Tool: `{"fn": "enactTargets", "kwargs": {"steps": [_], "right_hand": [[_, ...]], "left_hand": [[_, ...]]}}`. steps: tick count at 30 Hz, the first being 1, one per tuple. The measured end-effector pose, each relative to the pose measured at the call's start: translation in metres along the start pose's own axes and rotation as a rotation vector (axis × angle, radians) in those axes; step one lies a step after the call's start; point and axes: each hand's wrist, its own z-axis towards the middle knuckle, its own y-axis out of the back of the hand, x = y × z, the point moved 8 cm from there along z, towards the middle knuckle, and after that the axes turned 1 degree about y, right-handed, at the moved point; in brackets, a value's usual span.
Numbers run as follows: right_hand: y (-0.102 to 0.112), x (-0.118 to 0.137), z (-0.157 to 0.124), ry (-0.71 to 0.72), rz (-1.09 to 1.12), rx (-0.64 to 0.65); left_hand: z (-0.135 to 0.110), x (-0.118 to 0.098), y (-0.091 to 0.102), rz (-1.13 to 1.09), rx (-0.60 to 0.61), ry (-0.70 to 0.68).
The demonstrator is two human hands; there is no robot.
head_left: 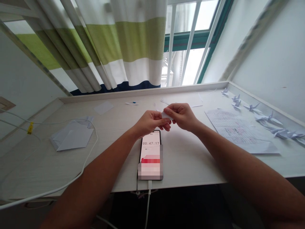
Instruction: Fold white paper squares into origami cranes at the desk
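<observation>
Between my two hands, above the desk, is a small folded piece of white paper. My left hand pinches its left side between thumb and fingers. On the other side my right hand grips its upper right part, thumb on top. Fingers cover much of the paper, so its exact folded shape is hidden. Just below the hands a phone lies face up, its screen showing a running-time display, with a white charging cable plugged into its lower end.
Folded paper cranes line the desk's right edge beside a printed sheet. White paper sheets lie at left, crossed by a white cable. Another paper piece and small scraps lie toward the back, below the curtain.
</observation>
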Motion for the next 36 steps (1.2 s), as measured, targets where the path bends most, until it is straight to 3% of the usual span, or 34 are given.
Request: {"fn": "enactTargets", "kwargs": {"steps": [5,10,15,24,31,36], "right_hand": [[0.006,-0.004,0.0,-0.02,0.0,-0.014],[0.012,0.0,0.003,0.049,-0.063,0.032],[0.015,-0.001,0.005,0.055,-0.13,0.067],[0.019,0.001,0.005,0.072,-0.173,0.07],[0.014,0.003,0.003,0.076,-0.155,0.061],[0.015,0.002,0.003,0.052,-0.12,-0.05]], "left_hand": [[0.002,0.0,0.004,-0.053,-0.047,-0.024],[0.004,0.002,0.027,-0.085,-0.17,-0.072],[0.006,0.005,0.035,-0.149,-0.203,-0.081],[0.004,0.008,0.033,-0.128,-0.208,0.011],[0.005,0.003,0.025,-0.088,-0.17,-0.059],[0.006,0.007,0.019,-0.177,-0.172,-0.055]]}}
